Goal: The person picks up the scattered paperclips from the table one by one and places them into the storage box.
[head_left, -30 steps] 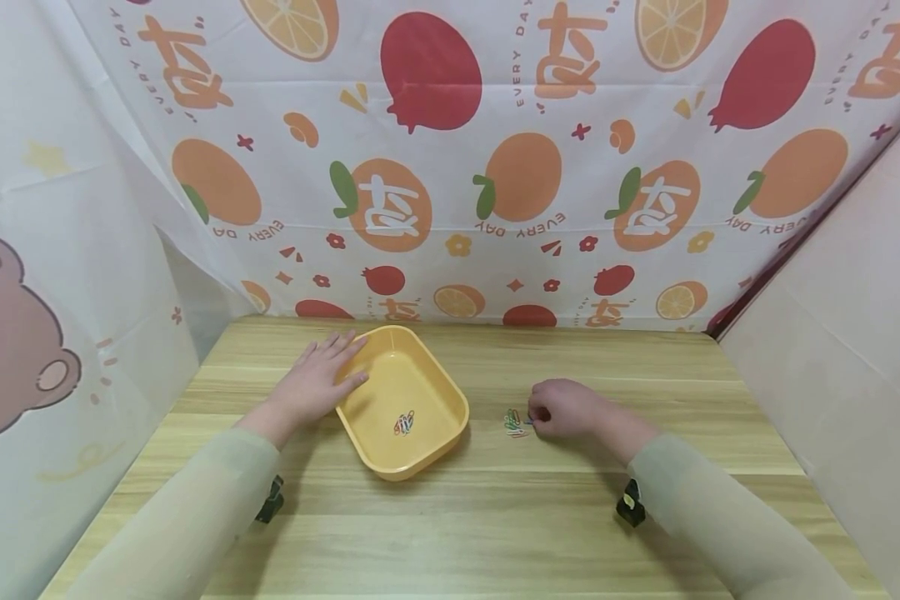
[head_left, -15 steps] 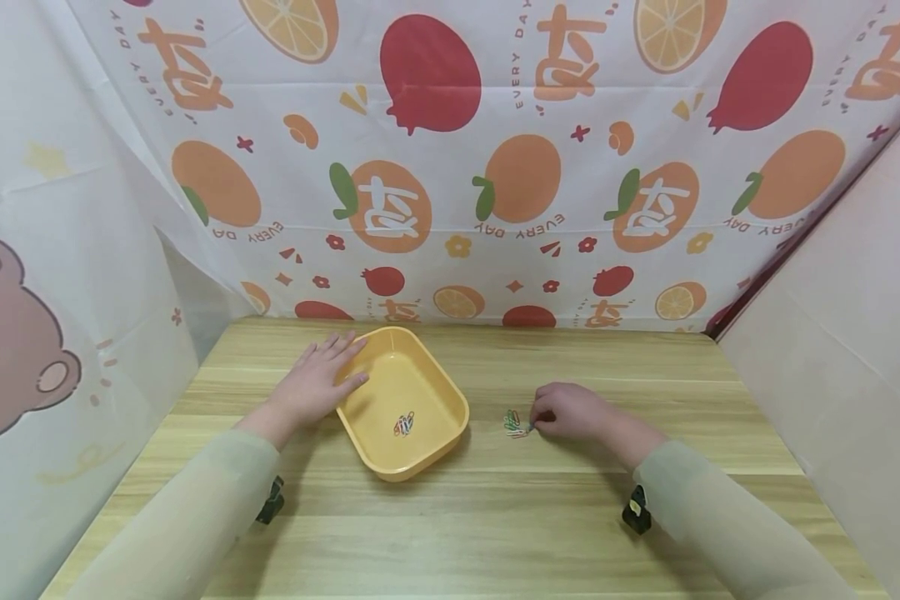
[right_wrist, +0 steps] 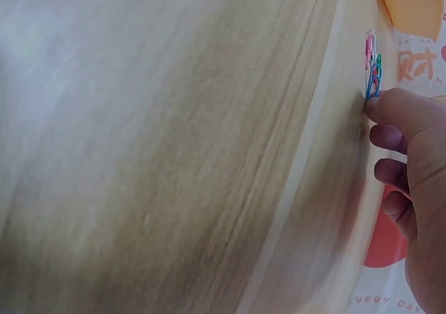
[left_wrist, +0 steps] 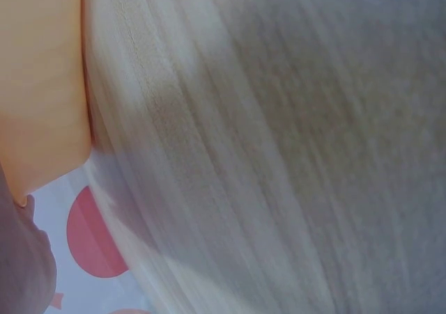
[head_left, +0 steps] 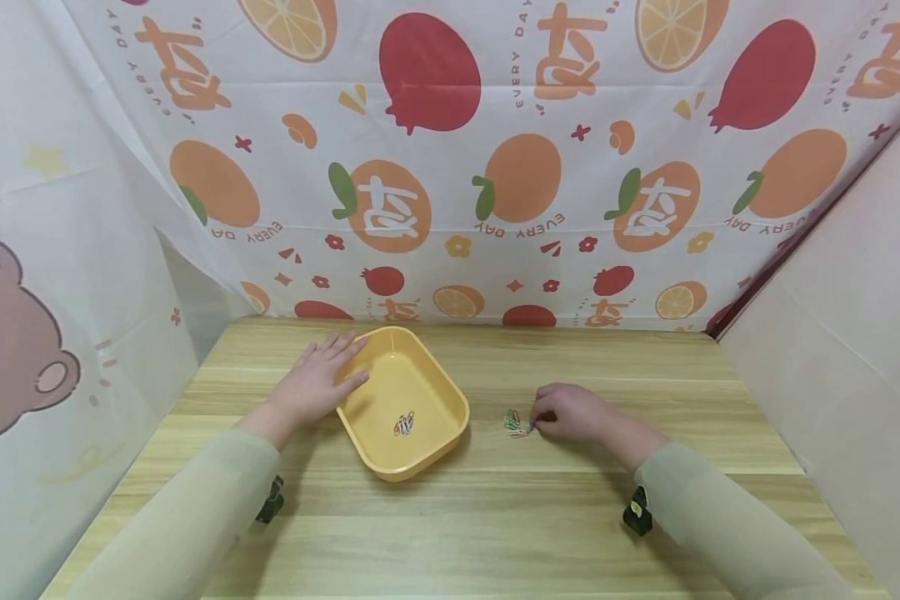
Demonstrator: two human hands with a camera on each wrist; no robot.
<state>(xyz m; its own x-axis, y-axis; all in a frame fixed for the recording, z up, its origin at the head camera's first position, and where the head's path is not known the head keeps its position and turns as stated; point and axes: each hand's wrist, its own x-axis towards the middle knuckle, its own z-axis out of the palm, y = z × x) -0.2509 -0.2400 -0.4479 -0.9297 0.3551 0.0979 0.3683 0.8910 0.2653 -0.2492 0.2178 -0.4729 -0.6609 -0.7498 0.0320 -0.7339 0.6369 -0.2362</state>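
Observation:
A yellow plastic tray point(head_left: 399, 379) stands turned at an angle left of centre on the table. My left hand point(head_left: 313, 382) rests on its far left rim with fingers straight and spread. Inside the tray lies a small heap of coloured paper clips point(head_left: 404, 424). Right of it, on the wood, is a second pile of paper clips point(head_left: 513, 423) in green, red, pink and white. My right hand point(head_left: 570, 412) is at that pile's right edge. In the right wrist view, its thumb and forefinger pinch a blue paper clip point(right_wrist: 373, 85), which overlaps the pile; the other fingers are curled.
The wooden table point(head_left: 450, 533) meets a fruit-printed curtain point(head_left: 457, 192) at its back edge. White cloth walls point(head_left: 855, 333) close in both sides. Black wrist devices point(head_left: 270, 502) hang below the sleeves.
My right hand has shifted slightly toward me and to the right, its fingertips staying at the pile with the blue paper clip. The left hand and tray have not moved.

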